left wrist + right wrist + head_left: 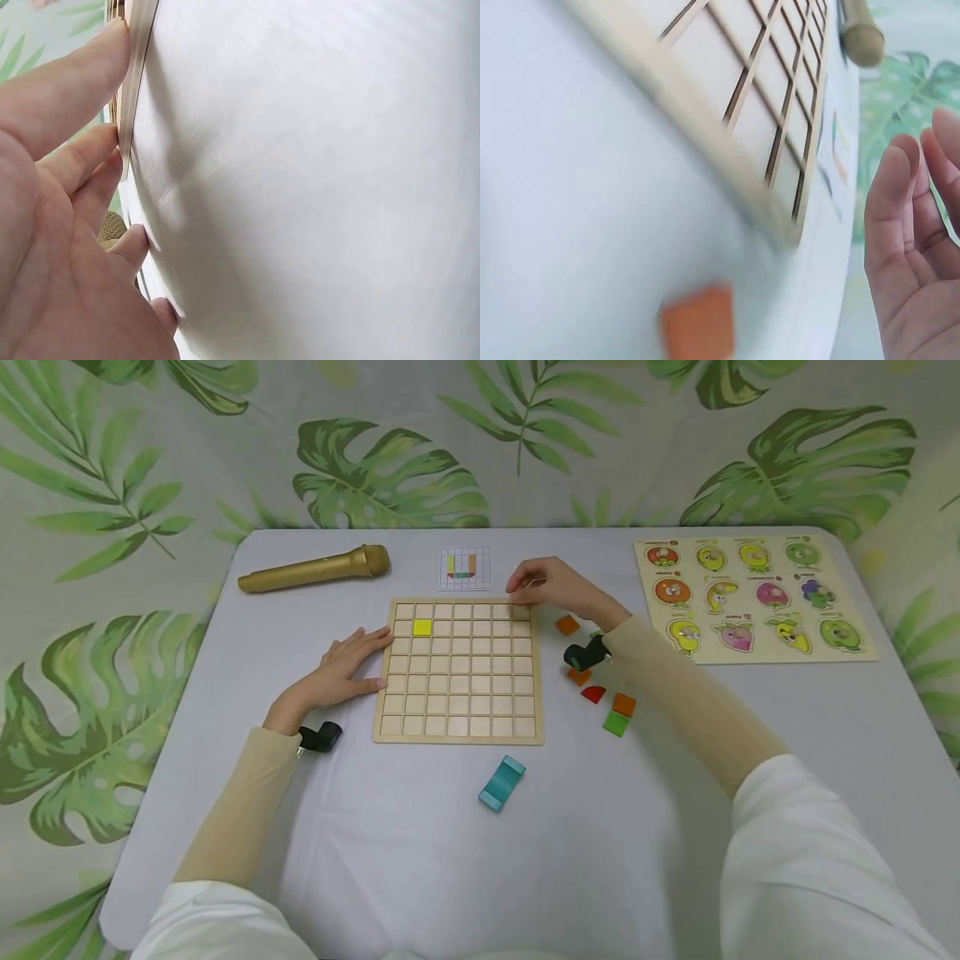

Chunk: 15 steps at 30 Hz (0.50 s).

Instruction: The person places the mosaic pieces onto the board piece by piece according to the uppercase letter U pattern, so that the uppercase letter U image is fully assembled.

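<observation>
A wooden grid board (459, 737) lies on the table, with one yellow square tile (422, 627) in its second row from the top. Against the board's left edge rest the thumb and fingertips of my left hand (341, 672), its fingers spread. In the left wrist view the thumb and fingers (79, 154) meet the board's rim (135, 82). My right hand (558, 585) hovers over the upper right corner of the board, fingers loosely bent. Nothing shows between its fingers (892, 202) in the right wrist view.
Right of the board lie several small pieces: orange tiles (624, 704), a green tile (616, 723) and a red quarter-round piece (593, 694). A pattern card (483, 581), gold microphone (315, 570), fruit puzzle board (757, 652) and teal block (502, 783) surround the grid.
</observation>
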Each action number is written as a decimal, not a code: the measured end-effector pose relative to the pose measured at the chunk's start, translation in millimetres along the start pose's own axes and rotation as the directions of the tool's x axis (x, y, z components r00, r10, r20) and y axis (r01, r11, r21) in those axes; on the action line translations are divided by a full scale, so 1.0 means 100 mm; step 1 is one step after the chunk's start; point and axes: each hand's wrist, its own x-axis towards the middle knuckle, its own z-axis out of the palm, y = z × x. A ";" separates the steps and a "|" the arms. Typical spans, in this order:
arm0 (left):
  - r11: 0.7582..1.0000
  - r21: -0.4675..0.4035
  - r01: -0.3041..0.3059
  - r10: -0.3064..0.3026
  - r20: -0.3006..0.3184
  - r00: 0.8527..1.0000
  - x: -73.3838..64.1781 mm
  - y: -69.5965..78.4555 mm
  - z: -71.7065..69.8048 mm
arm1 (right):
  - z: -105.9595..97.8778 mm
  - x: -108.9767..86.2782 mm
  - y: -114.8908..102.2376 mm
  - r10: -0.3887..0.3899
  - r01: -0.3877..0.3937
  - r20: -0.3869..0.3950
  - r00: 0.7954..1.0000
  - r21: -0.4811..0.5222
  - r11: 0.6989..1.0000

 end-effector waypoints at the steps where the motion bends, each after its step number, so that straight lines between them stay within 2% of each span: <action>1: 1.000 -0.001 -0.002 0.002 -0.001 1.000 0.00 0.00 0.00 | -0.07 -0.07 0.04 0.001 -0.001 -0.006 1.000 -0.002 1.000; 8: 1.000 0.004 -0.007 0.007 -0.003 1.000 0.00 0.00 0.00 | -0.50 -0.61 0.37 0.049 -0.048 -0.052 0.997 0.023 0.999; 15: 1.000 0.000 -0.001 0.001 0.003 1.000 0.00 0.01 0.00 | -0.79 -1.12 0.60 0.117 -0.116 -0.113 0.987 0.016 0.993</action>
